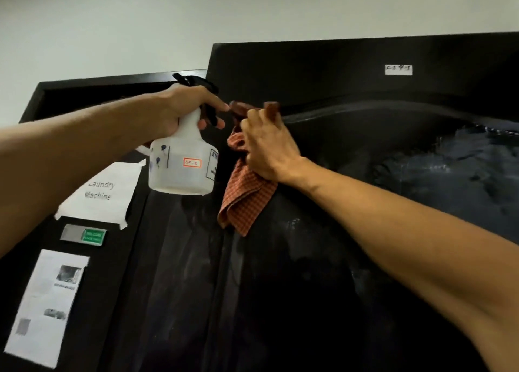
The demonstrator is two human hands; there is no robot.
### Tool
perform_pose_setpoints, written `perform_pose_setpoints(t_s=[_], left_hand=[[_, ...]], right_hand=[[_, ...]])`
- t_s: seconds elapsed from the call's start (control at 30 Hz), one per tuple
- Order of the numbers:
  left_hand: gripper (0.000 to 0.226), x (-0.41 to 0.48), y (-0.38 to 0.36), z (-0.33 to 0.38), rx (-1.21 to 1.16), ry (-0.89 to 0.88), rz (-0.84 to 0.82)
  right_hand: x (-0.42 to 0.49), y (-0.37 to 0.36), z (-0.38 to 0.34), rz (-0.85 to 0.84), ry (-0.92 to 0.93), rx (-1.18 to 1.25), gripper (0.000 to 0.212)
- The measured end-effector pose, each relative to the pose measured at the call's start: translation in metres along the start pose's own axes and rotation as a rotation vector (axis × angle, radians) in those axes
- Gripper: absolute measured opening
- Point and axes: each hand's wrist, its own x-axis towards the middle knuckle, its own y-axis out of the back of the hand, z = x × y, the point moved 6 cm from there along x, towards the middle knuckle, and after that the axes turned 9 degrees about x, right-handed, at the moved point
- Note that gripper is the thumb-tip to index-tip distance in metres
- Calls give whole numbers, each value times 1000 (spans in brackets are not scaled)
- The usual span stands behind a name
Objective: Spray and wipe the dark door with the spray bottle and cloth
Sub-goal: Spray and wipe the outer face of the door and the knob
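**Cloth pressed high on the dark door, bottle held beside it**

Hands are both raised toward the upper part of the dark door (323, 259), which fills the frame from about 3 o'clock round to 7 o'clock. Our left hand (185, 110) is wrapped around the neck of the white spray bottle (182, 161), fingers curled over the black trigger head; the bottle hangs upright just left of centre, with a small orange-edged label reading "SP-2" on its body. Our right hand (269, 150) is closed on the red checked cloth (244, 203) and holds it against the door just under the top frame — one end of the cloth pokes up past the fingers (252, 119) at 12 o'clock from the hand, the rest droops down at 6 o'clock. Bottle and cloth sit near each other, not touching.

At 3 o'clock the door surface shows a pale, wet-looking smear (449, 169). A small white tag (398, 70) sits on the frame at 1 o'clock. Toward 8 o'clock another dark door carries a paper sign (98, 192) reading "Laundry Machine", a green plate (94, 237) and a printed sheet (47, 307) — its text is too blurred to read.
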Motion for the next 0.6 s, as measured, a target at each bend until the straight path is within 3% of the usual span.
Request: perform_pose_setpoints(t_s=[0.1,0.37,0.47,0.53,0.6], left_hand=[[20,4,-16,7,10,13,-21],[16,4,-79,35,-20,-23,-117],[16,4,-108,51,-26,-54,-152],[14,3,-122,62,-33,-78,-149],[13,6,-134,72,-41,-82,-150]], right_hand=[[6,4,15,-32,8,56,45],[-57,52,168,155,-393,-70,51],[-74,63,201,147,-509,-121,52],[-66,60,190,106,-490,-134,58],[-51,50,164,38,-344,-146,61]])
